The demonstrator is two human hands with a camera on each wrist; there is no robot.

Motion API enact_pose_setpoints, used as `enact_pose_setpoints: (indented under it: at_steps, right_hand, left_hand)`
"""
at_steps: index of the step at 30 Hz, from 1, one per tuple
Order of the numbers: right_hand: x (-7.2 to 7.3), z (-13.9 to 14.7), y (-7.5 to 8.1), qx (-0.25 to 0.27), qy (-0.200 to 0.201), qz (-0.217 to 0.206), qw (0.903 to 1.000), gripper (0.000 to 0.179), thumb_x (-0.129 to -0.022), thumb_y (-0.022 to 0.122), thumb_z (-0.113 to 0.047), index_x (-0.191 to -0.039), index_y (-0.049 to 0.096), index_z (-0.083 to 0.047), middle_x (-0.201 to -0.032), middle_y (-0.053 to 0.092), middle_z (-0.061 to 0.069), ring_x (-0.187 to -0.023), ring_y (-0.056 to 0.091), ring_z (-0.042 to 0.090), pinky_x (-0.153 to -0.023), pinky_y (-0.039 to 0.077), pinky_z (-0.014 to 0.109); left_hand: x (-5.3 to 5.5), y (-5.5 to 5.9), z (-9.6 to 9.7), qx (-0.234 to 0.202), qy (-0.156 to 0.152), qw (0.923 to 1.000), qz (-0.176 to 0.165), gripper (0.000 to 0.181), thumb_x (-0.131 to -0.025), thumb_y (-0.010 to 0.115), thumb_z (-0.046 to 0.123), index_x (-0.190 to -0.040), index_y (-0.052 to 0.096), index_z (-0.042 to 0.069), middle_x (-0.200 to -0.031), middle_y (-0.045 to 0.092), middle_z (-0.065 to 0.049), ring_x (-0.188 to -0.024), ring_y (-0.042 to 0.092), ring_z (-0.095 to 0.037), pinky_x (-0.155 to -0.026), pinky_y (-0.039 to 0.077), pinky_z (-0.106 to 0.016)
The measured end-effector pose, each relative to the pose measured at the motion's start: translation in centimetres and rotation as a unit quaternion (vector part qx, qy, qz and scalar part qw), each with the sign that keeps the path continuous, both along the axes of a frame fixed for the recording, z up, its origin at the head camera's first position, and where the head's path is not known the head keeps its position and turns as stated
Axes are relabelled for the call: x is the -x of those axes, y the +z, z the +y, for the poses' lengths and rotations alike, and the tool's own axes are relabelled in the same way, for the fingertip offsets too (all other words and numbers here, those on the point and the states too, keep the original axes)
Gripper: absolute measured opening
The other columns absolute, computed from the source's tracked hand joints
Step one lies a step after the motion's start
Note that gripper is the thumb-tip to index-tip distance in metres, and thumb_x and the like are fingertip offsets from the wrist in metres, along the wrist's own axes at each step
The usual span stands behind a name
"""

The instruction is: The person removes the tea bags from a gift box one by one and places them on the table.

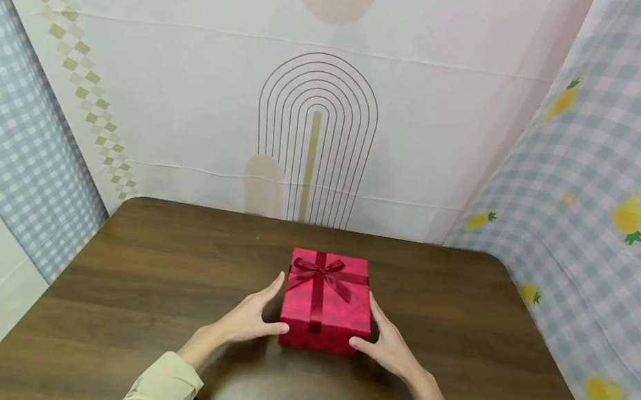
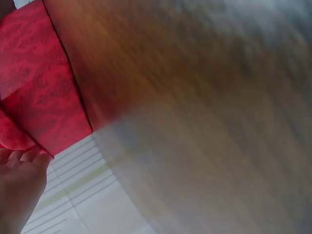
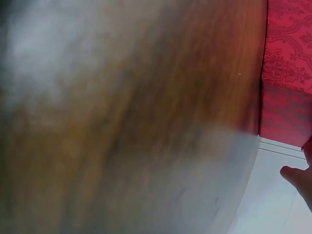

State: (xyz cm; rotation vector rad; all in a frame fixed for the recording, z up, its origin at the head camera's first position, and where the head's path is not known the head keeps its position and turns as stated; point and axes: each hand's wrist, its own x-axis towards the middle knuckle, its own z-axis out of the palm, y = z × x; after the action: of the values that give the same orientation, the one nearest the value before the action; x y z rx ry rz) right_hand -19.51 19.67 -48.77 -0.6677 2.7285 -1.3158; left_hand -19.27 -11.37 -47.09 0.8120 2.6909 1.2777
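Observation:
A red patterned gift box (image 1: 329, 303) with a dark red ribbon and bow (image 1: 324, 274) on its lid sits on the wooden table. On its left side is my left hand (image 1: 248, 314), thumb spread to the front left corner and fingers extended along the side. My right hand (image 1: 391, 348) mirrors it, the thumb overlapping the front right corner. In the left wrist view, the fingertips of the left hand (image 2: 24, 180) are right at the edge of the lid. The right wrist view shows only part of the right hand (image 3: 303, 180) below the red box wall (image 3: 287, 114).
The brown wooden table (image 1: 172, 260) reaches back to a white printed cloth (image 1: 197, 103). Blue checked cloths hang along the left and the right cloth (image 1: 574, 268) has yellow fruit prints. Pale sleeves (image 1: 161, 388) cover both forearms.

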Motion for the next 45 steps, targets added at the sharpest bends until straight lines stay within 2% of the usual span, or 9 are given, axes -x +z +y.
enact_pose_setpoints:
  at_steps: [9,15,23,29,35,40,45]
  right_hand:
    - [-0.1,-0.5,-0.1,0.016,-0.007,0.006,0.9998,0.09,-0.077,0.072,-0.03,-0.147,0.019,-0.01,-0.149,0.023,0.013,-0.134,0.024,0.031,-0.102,0.027,0.053]
    - [-0.1,-0.6,0.1,0.02,-0.008,-0.002,0.9998,0.089,-0.077,0.072,-0.031,-0.146,0.019,-0.009,-0.148,0.024,0.014,-0.134,0.025,0.032,-0.102,0.028,0.053]
    - [-0.1,-0.8,0.5,0.015,-0.009,0.021,0.9996,0.087,-0.077,0.073,-0.019,-0.145,0.021,-0.004,-0.146,0.026,0.019,-0.132,0.028,0.035,-0.1,0.029,0.055]
    - [0.1,-0.6,0.6,0.021,-0.002,0.019,0.9996,0.088,-0.078,0.072,-0.027,-0.146,0.02,-0.009,-0.148,0.025,0.015,-0.133,0.027,0.032,-0.101,0.029,0.053]
    - [0.1,-0.3,1.0,0.026,-0.007,0.02,0.9994,0.088,-0.078,0.072,-0.029,-0.146,0.02,-0.009,-0.148,0.025,0.015,-0.133,0.026,0.032,-0.102,0.028,0.053]
    - [0.4,-0.2,1.5,0.022,-0.003,0.024,0.9995,0.088,-0.079,0.071,-0.03,-0.147,0.019,-0.01,-0.148,0.025,0.016,-0.133,0.026,0.035,-0.1,0.029,0.055]
    - [0.6,-0.4,2.6,0.023,-0.005,0.04,0.9989,0.089,-0.077,0.073,-0.028,-0.147,0.02,-0.012,-0.148,0.025,0.015,-0.133,0.026,0.034,-0.102,0.028,0.054]
  left_hand:
    - [0.0,-0.6,0.5,-0.012,0.003,0.9999,0.012,0.086,-0.083,0.065,0.032,-0.143,0.015,-0.005,-0.147,0.019,-0.022,-0.133,0.025,-0.031,-0.105,0.025,-0.047]
    - [0.0,-0.6,0.5,-0.016,0.004,0.9997,0.02,0.085,-0.084,0.065,0.031,-0.143,0.015,-0.006,-0.147,0.019,-0.021,-0.132,0.027,-0.031,-0.105,0.025,-0.047]
    - [0.0,-0.6,0.5,-0.021,0.011,0.9994,0.024,0.085,-0.083,0.066,0.031,-0.143,0.016,-0.004,-0.147,0.02,-0.019,-0.132,0.027,-0.03,-0.106,0.025,-0.045]
    - [0.0,-0.4,0.6,-0.025,0.015,0.9992,0.027,0.085,-0.083,0.066,0.03,-0.143,0.016,-0.004,-0.147,0.021,-0.019,-0.132,0.028,-0.03,-0.106,0.025,-0.045]
    - [0.3,0.0,0.9,-0.025,0.015,0.9993,0.024,0.085,-0.083,0.066,0.031,-0.143,0.016,-0.003,-0.147,0.022,-0.019,-0.132,0.028,-0.029,-0.106,0.026,-0.044]
    - [0.5,0.4,0.9,-0.028,0.013,0.9992,0.027,0.084,-0.083,0.066,0.029,-0.142,0.017,-0.004,-0.146,0.022,-0.02,-0.132,0.028,-0.03,-0.106,0.025,-0.044]
    - [0.7,1.0,0.7,-0.033,0.013,0.9984,0.045,0.084,-0.082,0.066,0.027,-0.143,0.017,-0.004,-0.146,0.023,-0.018,-0.131,0.029,-0.029,-0.106,0.026,-0.044]
